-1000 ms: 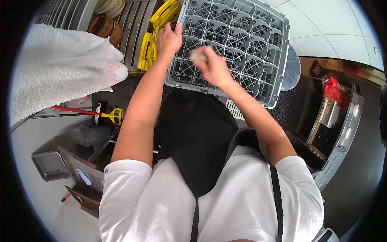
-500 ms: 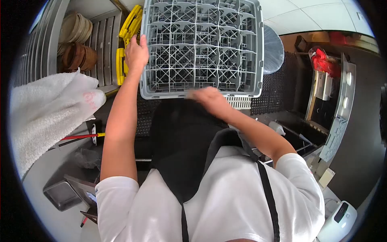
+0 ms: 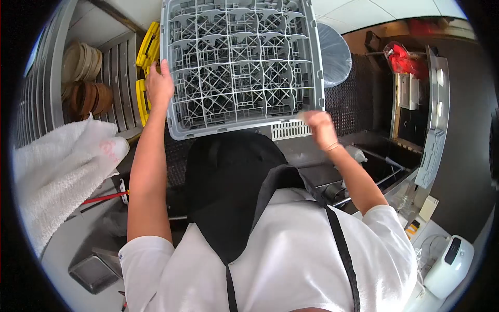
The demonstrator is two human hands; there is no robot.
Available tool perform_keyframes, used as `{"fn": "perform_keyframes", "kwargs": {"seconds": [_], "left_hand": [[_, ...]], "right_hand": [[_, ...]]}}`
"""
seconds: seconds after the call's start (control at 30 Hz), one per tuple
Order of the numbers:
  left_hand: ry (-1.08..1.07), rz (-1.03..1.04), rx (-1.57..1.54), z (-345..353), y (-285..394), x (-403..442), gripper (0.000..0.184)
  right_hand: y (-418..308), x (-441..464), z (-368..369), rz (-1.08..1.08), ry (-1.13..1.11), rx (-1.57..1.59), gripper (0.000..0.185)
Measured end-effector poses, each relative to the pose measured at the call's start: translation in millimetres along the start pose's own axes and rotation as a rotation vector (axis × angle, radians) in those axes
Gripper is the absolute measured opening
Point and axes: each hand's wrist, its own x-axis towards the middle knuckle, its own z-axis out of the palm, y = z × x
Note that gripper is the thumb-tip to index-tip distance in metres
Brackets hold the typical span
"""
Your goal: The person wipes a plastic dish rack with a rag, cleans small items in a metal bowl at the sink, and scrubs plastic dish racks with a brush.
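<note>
A grey plastic dish rack [image 3: 244, 122] with a grid of square compartments is in front of me at the top of the view. My left hand [image 3: 158, 88] is at its left side, thumb up along the rim and the other fingers partly hidden; it appears to grip the rack there. Just beyond that hand are yellow plastic parts [image 3: 149, 44]. My right hand [image 3: 320, 127] is by the rack's near right corner, bent inward and blurred by motion. I cannot tell whether it touches the rim.
A slatted metal shelf [image 3: 122, 67] at left bears stacked pale bowls [image 3: 86, 61] and brown bowls [image 3: 91, 99]. A white towel [image 3: 67, 161] hangs nearer. To the right are a round wrapped item [image 3: 334, 54], a black textured mat [image 3: 343, 99], a sink edge [image 3: 387, 179] and a red bag [image 3: 403, 60].
My right hand has moved right along the rack's near edge to its corner. The rack has turned slightly, its near right corner now farther away. My left hand stays at its left side.
</note>
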Motion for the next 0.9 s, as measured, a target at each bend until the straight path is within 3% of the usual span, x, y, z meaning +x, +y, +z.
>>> {"fn": "perform_keyframes", "kwargs": {"seconds": [0.03, 0.13, 0.17, 0.2, 0.27, 0.33, 0.37, 0.4, 0.47, 0.57, 0.67, 0.7, 0.77, 0.87, 0.9], "left_hand": [[0.009, 0.014, -0.017, -3, 3, -2, 0.071], [-0.002, 0.035, -0.030, 2, -2, 3, 0.070], [0.010, 0.052, -0.039, 1, -1, 1, 0.071], [-0.001, 0.043, -0.047, -1, 2, 0, 0.072], [-0.025, 0.011, -0.055, -5, 3, -3, 0.072], [0.001, 0.013, -0.049, -1, -2, -2, 0.072], [0.007, 0.012, -0.047, 0, -3, -2, 0.071], [0.012, 0.010, -0.050, 1, 0, 0, 0.071], [0.022, 0.042, -0.049, 1, 3, 0, 0.070], [0.024, 0.050, -0.033, 5, -9, 3, 0.069], [0.006, 0.056, -0.037, 3, -2, 1, 0.069], [0.000, 0.052, -0.041, 0, 0, -2, 0.069], [0.011, 0.052, -0.047, -3, 3, -5, 0.070], [0.017, 0.051, -0.027, -4, 1, -6, 0.071], [0.022, 0.048, -0.021, -3, 0, -5, 0.072]], "right_hand": [[-9, -2, 1, 0.057, 0.080, 0.065, 0.025], [16, 11, -34, -0.038, -0.125, -0.013, 0.027], [31, 15, -41, -0.074, -0.106, 0.024, 0.031], [38, 20, -56, -0.056, 0.007, -0.095, 0.022], [40, 34, -59, 0.404, 0.352, 0.052, 0.023], [32, 42, -47, 0.557, 0.371, 0.307, 0.032], [42, 28, -18, 0.410, 0.178, 0.193, 0.041], [40, 29, 7, 0.282, 0.316, 0.051, 0.044], [40, 42, 14, 0.553, 0.363, 0.210, 0.042], [43, 65, 6, 0.756, 0.225, 0.212, 0.038], [51, 87, -11, 0.859, 0.283, 0.294, 0.033], [48, 96, -18, 0.868, 0.444, 0.437, 0.032], [58, 118, -29, 0.690, 0.645, 0.476, 0.034], [53, 147, -66, 0.644, 0.691, 0.476, 0.035], [68, 154, -59, 0.655, 0.551, 0.408, 0.036]]}}
